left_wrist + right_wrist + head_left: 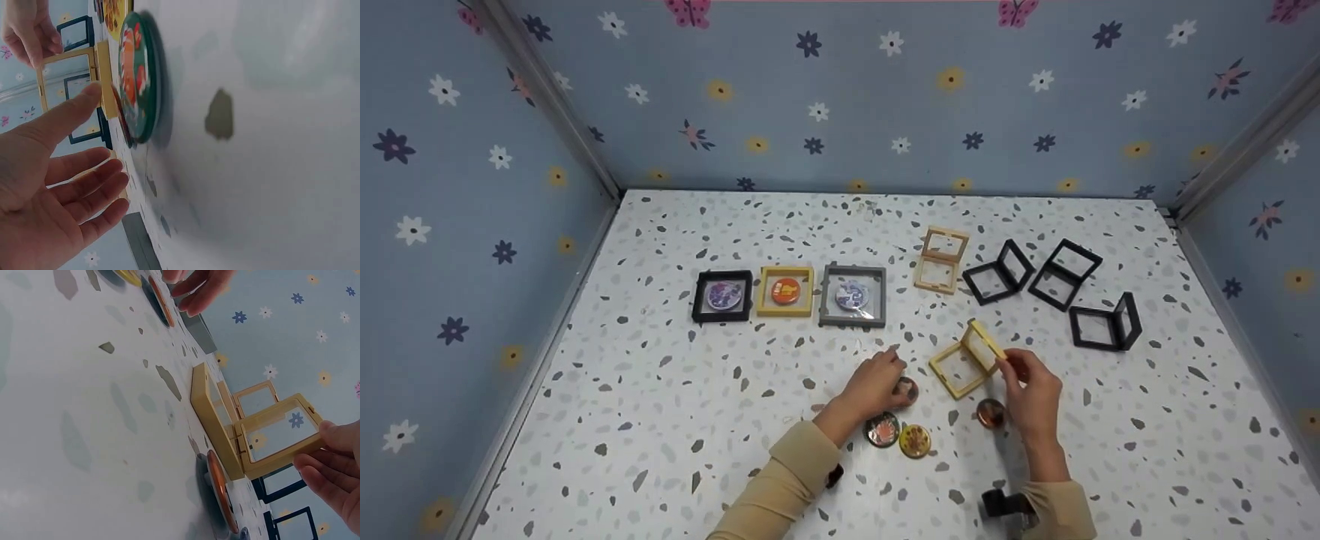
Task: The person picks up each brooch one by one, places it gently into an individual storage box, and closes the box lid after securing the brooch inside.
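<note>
My right hand (1033, 394) pinches the raised lid of a yellow display frame (943, 380) between thumb and fingers. The frame stands hinged open on the table, with clear film in both halves. My left hand (874, 384) reaches over a round pin badge (909, 389), its fingers spread and relaxed in the left wrist view. Just below that hand lie a dark green badge (882, 430) with an orange picture and a yellow badge (915, 441). A brown badge (991, 413) lies beside the right hand, tilted-looking in the right wrist view.
To the left, a black frame (721, 317), a yellow frame (785, 312) and a grey frame (853, 322) lie closed, each with a badge inside. A beige frame (937, 288) and several black frames (1095, 346) stand open at the back right. Patterned walls (855, 90) enclose the speckled table (660, 420).
</note>
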`<state>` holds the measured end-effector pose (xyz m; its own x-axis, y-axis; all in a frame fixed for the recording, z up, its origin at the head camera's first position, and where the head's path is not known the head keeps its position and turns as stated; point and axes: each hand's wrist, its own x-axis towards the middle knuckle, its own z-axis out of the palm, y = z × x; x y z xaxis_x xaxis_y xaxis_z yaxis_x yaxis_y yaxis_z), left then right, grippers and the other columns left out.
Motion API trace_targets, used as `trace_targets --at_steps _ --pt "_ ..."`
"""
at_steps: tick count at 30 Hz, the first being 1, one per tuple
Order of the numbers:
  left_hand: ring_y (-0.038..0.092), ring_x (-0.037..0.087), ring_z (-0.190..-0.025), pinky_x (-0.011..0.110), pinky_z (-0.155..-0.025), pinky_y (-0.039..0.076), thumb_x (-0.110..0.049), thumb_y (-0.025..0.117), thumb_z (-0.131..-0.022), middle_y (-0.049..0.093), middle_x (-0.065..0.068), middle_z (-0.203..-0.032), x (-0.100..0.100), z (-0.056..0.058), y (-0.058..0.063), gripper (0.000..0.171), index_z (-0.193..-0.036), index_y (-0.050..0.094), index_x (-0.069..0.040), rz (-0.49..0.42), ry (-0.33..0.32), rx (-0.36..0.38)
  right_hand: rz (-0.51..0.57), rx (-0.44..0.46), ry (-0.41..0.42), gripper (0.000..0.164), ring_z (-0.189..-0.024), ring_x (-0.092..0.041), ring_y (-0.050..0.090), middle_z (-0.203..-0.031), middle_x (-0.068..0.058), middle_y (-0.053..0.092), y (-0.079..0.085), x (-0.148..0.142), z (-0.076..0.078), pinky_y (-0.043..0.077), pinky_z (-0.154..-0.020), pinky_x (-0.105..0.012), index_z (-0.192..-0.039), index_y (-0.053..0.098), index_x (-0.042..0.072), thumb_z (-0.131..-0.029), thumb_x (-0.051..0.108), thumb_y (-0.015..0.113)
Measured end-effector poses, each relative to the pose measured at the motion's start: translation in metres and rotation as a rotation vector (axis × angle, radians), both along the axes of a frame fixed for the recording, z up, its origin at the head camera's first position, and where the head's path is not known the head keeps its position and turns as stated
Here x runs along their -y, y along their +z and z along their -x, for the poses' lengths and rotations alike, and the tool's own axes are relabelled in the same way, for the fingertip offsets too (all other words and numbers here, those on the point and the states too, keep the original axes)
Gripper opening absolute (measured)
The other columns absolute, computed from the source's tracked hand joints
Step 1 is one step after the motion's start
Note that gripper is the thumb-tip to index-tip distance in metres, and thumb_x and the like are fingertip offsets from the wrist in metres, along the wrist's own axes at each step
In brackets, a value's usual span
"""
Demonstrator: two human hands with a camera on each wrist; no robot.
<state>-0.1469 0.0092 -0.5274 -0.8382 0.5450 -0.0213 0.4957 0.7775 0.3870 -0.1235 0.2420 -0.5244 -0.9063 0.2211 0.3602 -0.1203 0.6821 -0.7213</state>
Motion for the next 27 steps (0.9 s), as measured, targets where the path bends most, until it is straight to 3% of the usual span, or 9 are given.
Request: trace_targets --at_steps 6,11,18,27 --pt "0.049 0.019 -0.079 0.031 -0.069 0.044 -0.031 0.072 -0.069 0.051 0.006 -0.090 -0.005 -0.001 -0.005 0.033 -0.087 0.060 -0.006 0.022 0.000 -0.040 0.007 -0.003 0.005 0.014 -0.071 -0.012 0.059 -0.083 -0.006 0.064 0.000 0.000 0.000 0.040 -0.062 -0.009 -0.092 0.063 0.004 -0.081 0.012 0.063" --pt "0.048 0.018 -0.076 0.030 -0.067 0.043 -0.028 0.074 -0.068 0.049 0.004 -0.086 -0.008 -0.001 -0.004 0.029 -0.082 0.059 -0.007 0.039 -0.004 -0.011 0.010 -0.013 0.011 0.014 -0.071 -0.013 0.059 -0.083 -0.006 0.064 0.001 0.000 0.000 0.040 -0.062 -0.008 -0.092 0.063 0.003 -0.081 0.010 0.064" --pt "0.045 0.016 -0.070 0.027 -0.060 0.043 -0.017 0.072 -0.065 0.045 0.003 -0.079 -0.010 -0.002 -0.003 0.018 -0.071 0.057 -0.008 -0.011 -0.016 0.026 0.009 -0.031 0.008 0.014 -0.070 -0.014 0.060 -0.082 -0.007 0.065 -0.001 0.000 0.000 0.041 -0.062 -0.009 -0.092 0.063 0.003 -0.080 0.011 0.064" --pt "0.043 0.015 -0.068 0.024 -0.058 0.042 -0.014 0.068 -0.064 0.045 0.003 -0.078 -0.014 -0.004 -0.001 0.015 -0.064 0.054 -0.009 -0.081 -0.041 0.008 0.006 -0.032 0.011 0.015 -0.070 -0.016 0.060 -0.082 -0.007 0.065 0.000 -0.001 0.000 0.042 -0.061 -0.011 -0.092 0.064 0.002 -0.080 0.012 0.064"
